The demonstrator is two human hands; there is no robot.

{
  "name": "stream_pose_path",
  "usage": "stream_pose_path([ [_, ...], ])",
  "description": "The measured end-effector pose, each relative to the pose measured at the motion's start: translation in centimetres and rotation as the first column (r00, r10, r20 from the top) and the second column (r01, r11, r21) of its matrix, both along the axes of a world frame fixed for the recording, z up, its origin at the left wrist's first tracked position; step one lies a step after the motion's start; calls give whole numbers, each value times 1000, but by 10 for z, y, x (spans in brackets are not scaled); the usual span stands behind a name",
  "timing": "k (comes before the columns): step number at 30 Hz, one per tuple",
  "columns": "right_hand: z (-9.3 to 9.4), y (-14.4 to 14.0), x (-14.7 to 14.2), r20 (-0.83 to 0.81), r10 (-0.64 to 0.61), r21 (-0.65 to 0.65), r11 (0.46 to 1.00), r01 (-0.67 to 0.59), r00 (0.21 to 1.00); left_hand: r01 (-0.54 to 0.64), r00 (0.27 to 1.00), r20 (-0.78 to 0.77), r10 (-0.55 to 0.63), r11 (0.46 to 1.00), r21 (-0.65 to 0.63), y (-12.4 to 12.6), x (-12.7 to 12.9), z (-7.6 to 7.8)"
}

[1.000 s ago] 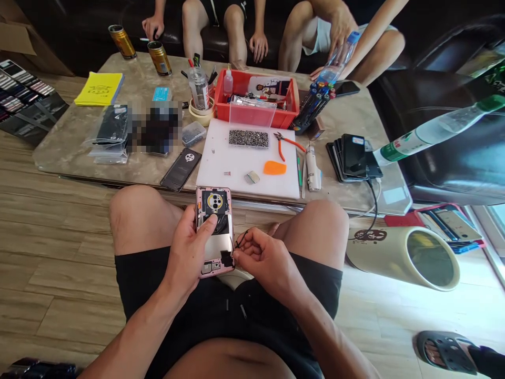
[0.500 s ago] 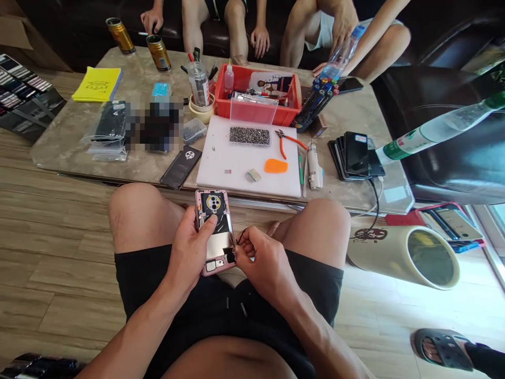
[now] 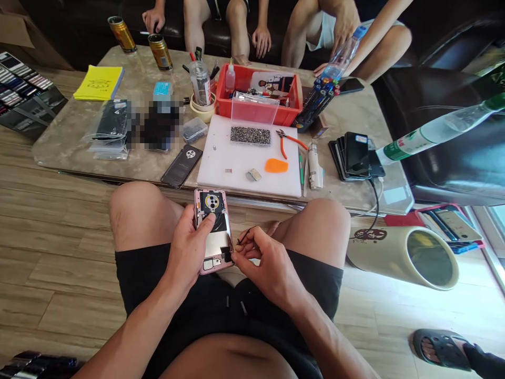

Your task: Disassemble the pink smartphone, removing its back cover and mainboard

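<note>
A pink-framed smartphone (image 3: pixel 215 247), its back off, is tilted over my lap. Its round camera part, a silvery plate and a dark area near the lower right corner are exposed. My left hand (image 3: pixel 192 245) is closed around its left side, thumb lying on the inner parts. At the lower right edge, my right hand (image 3: pixel 262 260) pinches a thin black piece (image 3: pixel 243 236) that sticks up between the fingers; its kind is not clear. The right fingertips are close to the phone's edge. On the table's front edge lies a dark phone back cover (image 3: pixel 182 166) with a camera cutout.
On the table, a white mat (image 3: pixel 221 173) carries a box of small screws (image 3: pixel 250 136), orange-handled cutters (image 3: pixel 284 145) and an orange pick (image 3: pixel 276 166). Behind stands a red bin (image 3: pixel 256 108). Stacked phones (image 3: pixel 357 155) lie at right. Other people's legs (image 3: pixel 236 26) are across the table.
The phone and my left hand have shifted very slightly left. My right fingers have opened a little around the thin black piece, and more of it shows.
</note>
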State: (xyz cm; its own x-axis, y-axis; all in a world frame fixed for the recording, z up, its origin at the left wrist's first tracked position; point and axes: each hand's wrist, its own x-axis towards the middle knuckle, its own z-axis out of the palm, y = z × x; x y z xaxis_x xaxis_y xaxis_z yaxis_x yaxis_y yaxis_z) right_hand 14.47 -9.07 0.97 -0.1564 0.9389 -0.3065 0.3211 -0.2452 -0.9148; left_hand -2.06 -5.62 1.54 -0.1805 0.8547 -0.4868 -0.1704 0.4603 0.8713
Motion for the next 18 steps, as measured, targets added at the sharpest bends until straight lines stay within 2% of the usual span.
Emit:
stream_pose_path([
  [6,0,-1,3,-48,28,-55,998,-31,998,-57,998,-2,57,997,51,3,0,-3],
  [9,0,-1,3,-40,23,-48,999,-24,999,-65,998,16,65,997,35,3,3,0],
  [13,-3,-3,-1,86,52,103,993,-61,995,-80,997,17,80,996,-32,2,7,2],
  [16,-9,-5,-5,247,77,224,965,-134,966,-70,996,-47,70,998,-5,1,7,-4],
  [18,-13,-5,-6,339,80,255,951,-174,937,-57,994,-93,59,998,24,0,6,-8],
])
